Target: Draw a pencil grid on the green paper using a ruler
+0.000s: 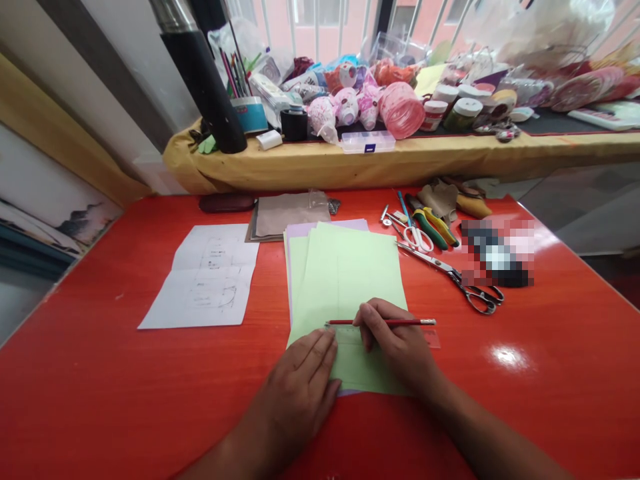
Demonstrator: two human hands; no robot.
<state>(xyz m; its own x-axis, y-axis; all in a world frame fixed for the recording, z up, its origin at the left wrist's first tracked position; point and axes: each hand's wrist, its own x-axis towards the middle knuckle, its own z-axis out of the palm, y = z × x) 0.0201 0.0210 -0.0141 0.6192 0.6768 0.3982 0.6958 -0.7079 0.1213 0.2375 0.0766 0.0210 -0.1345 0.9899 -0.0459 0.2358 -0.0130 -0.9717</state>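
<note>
Far left, on the glossy red tabletop (85, 347), two white printed sheets (207, 277) with small line diagrams, lying flat and well apart from both hands. Beyond them, near the table's back edge, a dark zip case (227, 203) and a stack of brown kraft paper (290, 213). Nearer the front, the left hand (300, 393), open and flat with fingers together, pressing on the lower left of a pale green paper sheet (345, 293). Under that sheet, a lilac paper sheet (325, 225) showing at the top edge. Just right of the left hand, the right hand (395, 340), closed in a writing grip around a red pencil (385, 322), the tip pointing left over the green sheet. Beneath the pencil, a clear ruler (430, 339) lying across the sheet's lower part, one end past the right edge. Farther right, small white-handled scissors (417, 239), green-and-yellow-handled pliers (430, 230), large steel tailor's shears (467, 283) and a pixelated object (497, 253), too blurred to name. Along the back, on a mustard cloth-covered ledge (350, 160), a clear compartment box (367, 141), then a pink raffia roll (401, 110).
</note>
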